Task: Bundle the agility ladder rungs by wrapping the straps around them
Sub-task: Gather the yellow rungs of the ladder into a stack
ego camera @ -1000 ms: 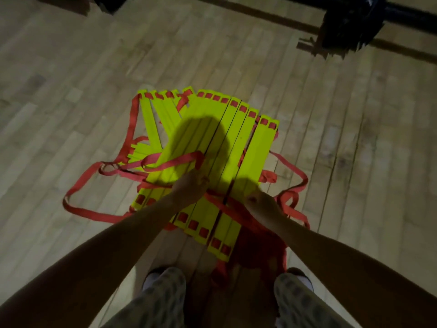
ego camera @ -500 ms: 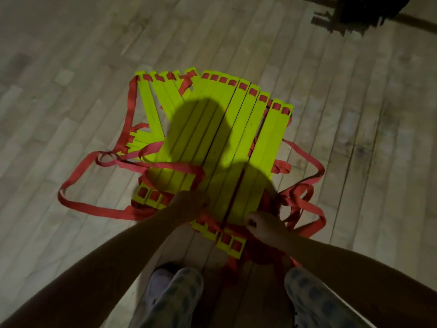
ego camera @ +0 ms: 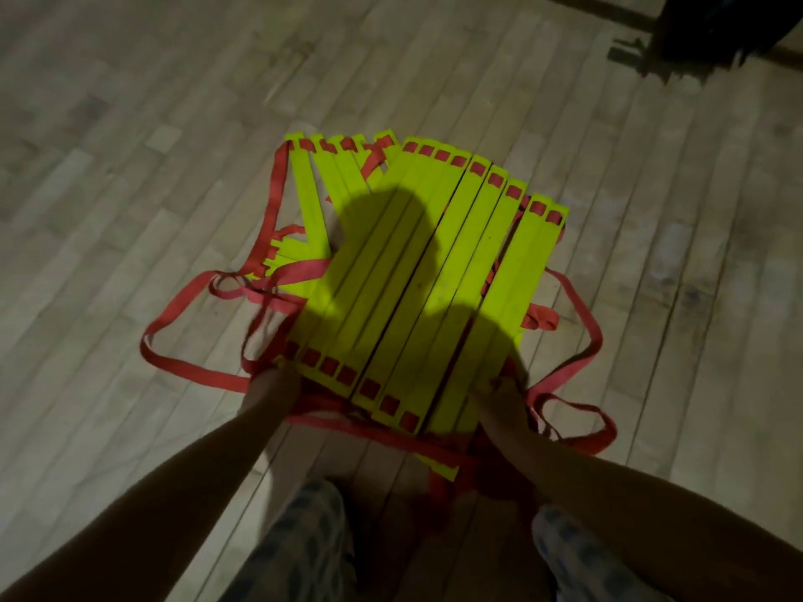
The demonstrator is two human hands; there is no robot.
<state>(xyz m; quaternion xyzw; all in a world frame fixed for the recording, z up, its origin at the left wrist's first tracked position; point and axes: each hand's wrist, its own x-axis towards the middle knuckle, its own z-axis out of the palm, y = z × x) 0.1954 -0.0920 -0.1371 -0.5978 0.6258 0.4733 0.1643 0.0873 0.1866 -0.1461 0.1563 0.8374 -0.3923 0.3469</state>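
Several neon-yellow ladder rungs (ego camera: 417, 271) lie side by side in a loose fan on the wooden floor, with a few more splayed at the far left. Red straps (ego camera: 191, 367) run through their ends and trail in loops to both sides. My left hand (ego camera: 271, 391) grips the near left corner of the rung pile among the straps. My right hand (ego camera: 499, 397) holds the near right corner, where more strap loops (ego camera: 573, 410) bunch up. Shadow hides the fingers of both hands.
Pale wooden floor (ego camera: 130, 123) stretches all around the pile. A dark object (ego camera: 730, 28) stands at the far right top. My knees in patterned trousers (ego camera: 304, 545) are just below the rungs.
Both hands have slid from on top of the rungs' near part out to the near left and right corners. The strap that crossed the rungs' middle is gone from there.
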